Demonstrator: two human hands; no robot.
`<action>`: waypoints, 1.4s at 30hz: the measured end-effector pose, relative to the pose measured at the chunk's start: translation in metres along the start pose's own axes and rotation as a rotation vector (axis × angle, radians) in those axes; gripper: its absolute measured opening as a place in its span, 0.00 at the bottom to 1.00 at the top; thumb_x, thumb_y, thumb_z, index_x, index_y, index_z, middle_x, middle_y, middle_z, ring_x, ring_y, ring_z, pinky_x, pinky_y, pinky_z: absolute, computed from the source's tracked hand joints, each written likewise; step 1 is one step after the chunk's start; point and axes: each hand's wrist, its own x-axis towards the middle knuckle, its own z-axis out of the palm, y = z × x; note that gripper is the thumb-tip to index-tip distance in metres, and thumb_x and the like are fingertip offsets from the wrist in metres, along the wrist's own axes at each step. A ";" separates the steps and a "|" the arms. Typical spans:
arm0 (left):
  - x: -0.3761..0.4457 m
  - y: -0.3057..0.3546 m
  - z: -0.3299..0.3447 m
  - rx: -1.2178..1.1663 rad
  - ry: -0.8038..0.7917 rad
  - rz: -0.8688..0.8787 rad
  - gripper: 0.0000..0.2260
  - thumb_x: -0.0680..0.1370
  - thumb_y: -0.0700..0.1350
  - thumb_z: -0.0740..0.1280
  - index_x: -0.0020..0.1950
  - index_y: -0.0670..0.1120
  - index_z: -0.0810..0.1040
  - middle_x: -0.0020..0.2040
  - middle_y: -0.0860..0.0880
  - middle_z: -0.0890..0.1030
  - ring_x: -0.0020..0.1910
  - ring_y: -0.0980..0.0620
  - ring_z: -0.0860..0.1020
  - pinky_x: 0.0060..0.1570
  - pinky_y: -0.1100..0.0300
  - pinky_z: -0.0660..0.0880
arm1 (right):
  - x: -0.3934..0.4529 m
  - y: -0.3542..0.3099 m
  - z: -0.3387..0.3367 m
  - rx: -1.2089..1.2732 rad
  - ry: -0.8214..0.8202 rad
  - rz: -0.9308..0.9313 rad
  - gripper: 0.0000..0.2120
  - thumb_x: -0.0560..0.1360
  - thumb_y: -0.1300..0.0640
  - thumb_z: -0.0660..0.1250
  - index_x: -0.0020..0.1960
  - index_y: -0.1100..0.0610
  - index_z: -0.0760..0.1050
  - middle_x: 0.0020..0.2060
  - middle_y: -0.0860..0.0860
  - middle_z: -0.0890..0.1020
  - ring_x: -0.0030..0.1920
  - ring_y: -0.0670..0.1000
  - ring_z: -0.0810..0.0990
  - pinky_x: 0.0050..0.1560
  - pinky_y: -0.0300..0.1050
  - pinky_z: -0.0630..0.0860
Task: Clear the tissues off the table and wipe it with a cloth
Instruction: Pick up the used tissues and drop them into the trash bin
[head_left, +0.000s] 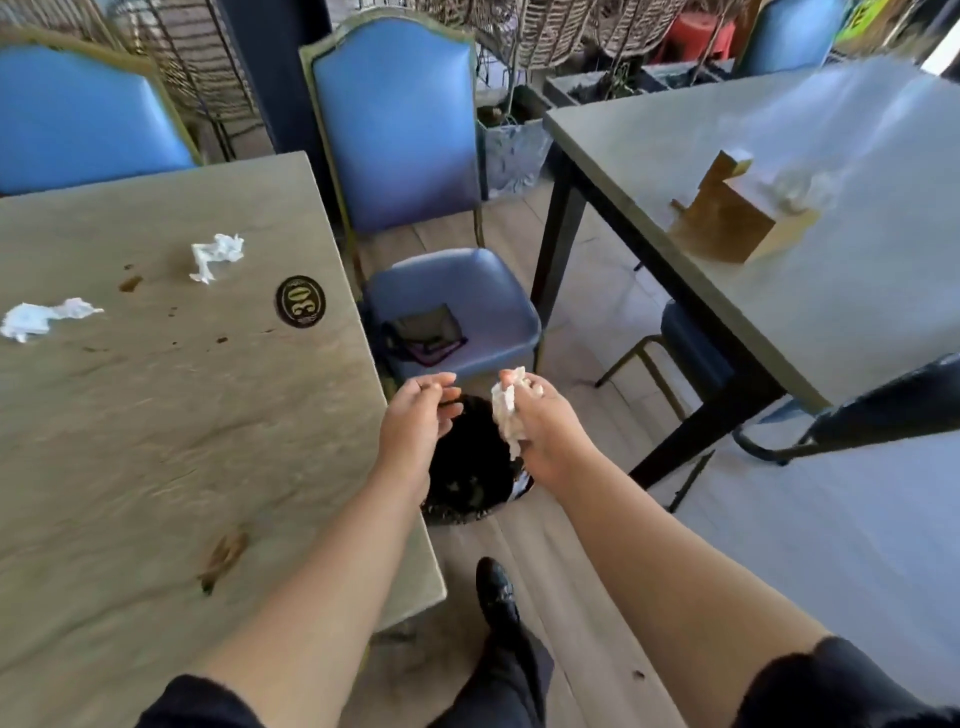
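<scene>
Head view: right hand clenches a crumpled tissue wad, soft, light, compressible; left hand released. Remaining tissues left of the hands on the surface suit pinching anywhere.

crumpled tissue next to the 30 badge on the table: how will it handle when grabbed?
The crumpled tissue looks thin and wadded, so probably very light and compressible. Loose tails suggest it flops rather than holding shape. It sits near brown spills, so it might be damp and tear.

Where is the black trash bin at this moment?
In the head view, the black trash bin stands on the floor just off the right edge of the table, below both hands and in front of the blue chair.
</scene>
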 end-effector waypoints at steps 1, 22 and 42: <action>0.011 -0.003 0.008 0.004 0.013 -0.014 0.12 0.80 0.40 0.57 0.47 0.50 0.78 0.46 0.49 0.81 0.42 0.53 0.79 0.50 0.58 0.72 | 0.016 0.002 -0.003 -0.026 -0.012 0.028 0.11 0.80 0.56 0.60 0.40 0.53 0.72 0.31 0.49 0.74 0.32 0.49 0.71 0.34 0.43 0.68; 0.228 -0.180 0.087 -0.041 0.546 -0.326 0.13 0.81 0.38 0.57 0.45 0.51 0.78 0.51 0.45 0.80 0.48 0.50 0.78 0.53 0.55 0.73 | 0.303 0.119 -0.037 -0.470 -0.310 0.427 0.09 0.81 0.56 0.61 0.57 0.55 0.77 0.45 0.53 0.78 0.41 0.52 0.76 0.36 0.42 0.73; 0.208 -0.074 0.095 -0.151 0.668 -0.172 0.07 0.79 0.41 0.64 0.49 0.51 0.79 0.52 0.51 0.81 0.53 0.53 0.79 0.54 0.57 0.74 | 0.287 0.009 0.004 -0.446 -0.490 0.321 0.09 0.79 0.57 0.61 0.53 0.50 0.79 0.56 0.52 0.81 0.53 0.50 0.76 0.55 0.47 0.73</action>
